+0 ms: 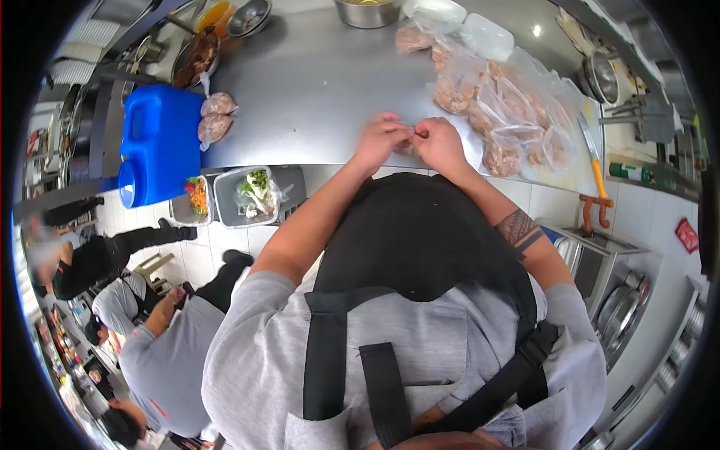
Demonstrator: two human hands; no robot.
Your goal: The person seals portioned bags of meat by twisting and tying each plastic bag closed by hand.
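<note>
At the near edge of the steel counter (315,90), my left hand (381,142) and my right hand (439,144) meet with their fingertips pinched together. Between them is the neck of a small plastic bag (407,149), mostly covered by my fingers; its contents look pinkish-brown, like the other bags. Just right of my right hand lies a pile of clear plastic bags of raw meat (517,109), several with loose open tops. Two knotted bags of meat (216,120) rest on the left part of the counter.
A blue jerrycan (159,142) stands at the counter's left end. Below the edge hang grey bins (225,201) with vegetable scraps. A knife (592,161) with a yellow handle lies on the right. A metal pot (369,12) sits at the back. Other people (169,352) are at the left.
</note>
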